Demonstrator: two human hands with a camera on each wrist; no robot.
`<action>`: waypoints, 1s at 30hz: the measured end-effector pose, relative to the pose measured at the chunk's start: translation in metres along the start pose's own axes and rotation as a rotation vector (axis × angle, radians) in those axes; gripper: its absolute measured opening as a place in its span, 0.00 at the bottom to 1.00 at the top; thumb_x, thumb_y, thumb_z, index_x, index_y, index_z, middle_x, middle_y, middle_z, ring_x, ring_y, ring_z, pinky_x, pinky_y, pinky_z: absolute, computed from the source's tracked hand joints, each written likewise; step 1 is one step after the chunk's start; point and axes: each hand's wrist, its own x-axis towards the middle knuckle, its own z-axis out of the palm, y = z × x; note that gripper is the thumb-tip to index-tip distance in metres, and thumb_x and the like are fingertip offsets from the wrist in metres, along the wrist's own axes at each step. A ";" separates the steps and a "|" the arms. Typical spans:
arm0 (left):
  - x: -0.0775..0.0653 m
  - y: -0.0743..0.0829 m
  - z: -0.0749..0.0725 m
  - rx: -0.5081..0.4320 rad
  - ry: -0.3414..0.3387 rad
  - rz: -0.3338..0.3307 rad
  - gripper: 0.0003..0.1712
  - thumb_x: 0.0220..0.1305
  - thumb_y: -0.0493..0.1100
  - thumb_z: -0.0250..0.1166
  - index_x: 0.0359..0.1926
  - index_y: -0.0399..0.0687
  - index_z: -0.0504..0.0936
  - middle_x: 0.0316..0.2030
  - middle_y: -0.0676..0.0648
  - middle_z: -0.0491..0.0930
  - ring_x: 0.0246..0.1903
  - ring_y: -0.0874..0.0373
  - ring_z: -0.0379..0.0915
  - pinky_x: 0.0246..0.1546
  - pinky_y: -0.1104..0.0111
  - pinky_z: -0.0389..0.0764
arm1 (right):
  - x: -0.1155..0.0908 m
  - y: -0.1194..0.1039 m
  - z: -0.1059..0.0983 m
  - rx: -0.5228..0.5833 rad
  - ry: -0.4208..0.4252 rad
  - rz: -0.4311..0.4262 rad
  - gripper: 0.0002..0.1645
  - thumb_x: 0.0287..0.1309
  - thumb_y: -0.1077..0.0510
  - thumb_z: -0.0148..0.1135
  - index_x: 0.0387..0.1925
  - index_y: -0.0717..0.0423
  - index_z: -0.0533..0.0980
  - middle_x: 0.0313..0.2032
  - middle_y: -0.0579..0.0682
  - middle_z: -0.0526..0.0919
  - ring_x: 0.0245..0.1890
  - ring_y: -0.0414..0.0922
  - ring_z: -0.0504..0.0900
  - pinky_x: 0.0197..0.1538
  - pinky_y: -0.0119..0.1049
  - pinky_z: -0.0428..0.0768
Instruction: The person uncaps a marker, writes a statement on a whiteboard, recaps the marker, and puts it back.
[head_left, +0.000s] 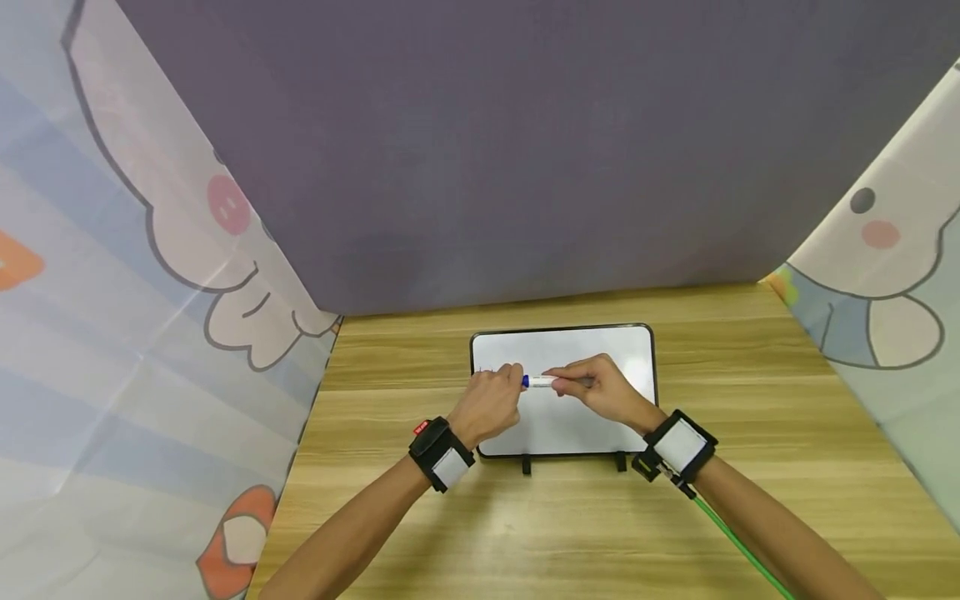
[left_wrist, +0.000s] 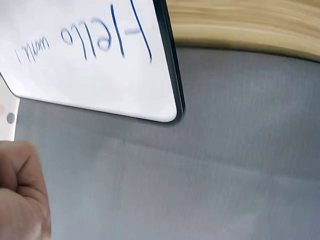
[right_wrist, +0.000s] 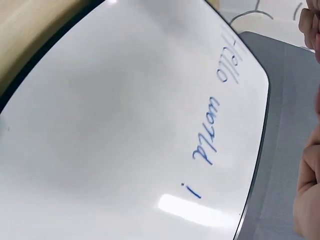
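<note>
In the head view a white marker with a blue cap end is held level between both hands, over a whiteboard. My left hand grips the blue end with curled fingers, hiding most of it. Thumb and fingertips of my right hand pinch the white barrel from the other side. Blue handwriting reading "Hello world!" runs across the board in the right wrist view. Both wrist views catch only part of a hand at the edge, the left hand and the right hand, with the marker out of sight.
The black-framed board stands on small dark feet on a wood-grain table. A grey panel rises behind it, with cartoon-printed sheets at both sides. A green cord runs from the right wrist strap.
</note>
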 end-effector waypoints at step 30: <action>0.008 -0.053 0.048 -0.483 0.248 -0.389 0.31 0.66 0.38 0.53 0.67 0.34 0.55 0.63 0.35 0.63 0.62 0.43 0.60 0.62 0.54 0.64 | -0.064 0.081 -0.061 -0.288 0.633 0.210 0.25 0.63 0.64 0.51 0.61 0.59 0.63 0.46 0.64 0.77 0.34 0.38 0.73 0.32 0.25 0.70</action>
